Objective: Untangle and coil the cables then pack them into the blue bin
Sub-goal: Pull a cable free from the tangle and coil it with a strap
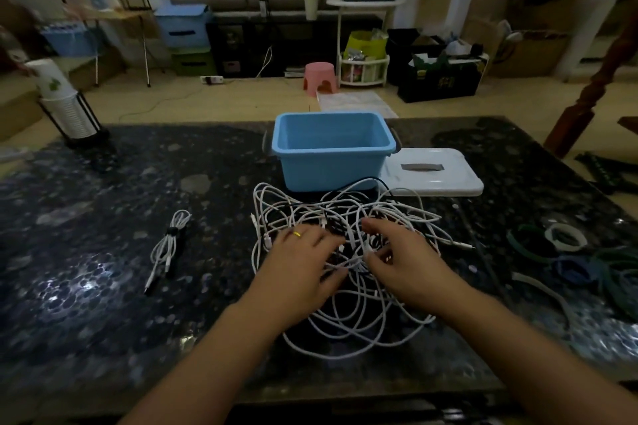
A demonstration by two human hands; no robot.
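A tangled heap of white and black cables [348, 217] lies on the dark stone table in front of the blue bin [332, 152], which stands with nothing visible inside. My left hand [303, 259], with a gold ring, rests on the heap's left side, fingers spread over the strands. My right hand [397, 259] lies over the right side of the heap, fingers bent among the white strands; whether it pinches one is unclear. One coiled white cable with a black strap [169, 245] lies apart, to the left.
The bin's white lid [435, 171] lies right of the bin. Green, blue and white bands or ties [566, 252] are spread at the table's right. A stack of paper cups in a black stand [65, 103] occupies the far left corner.
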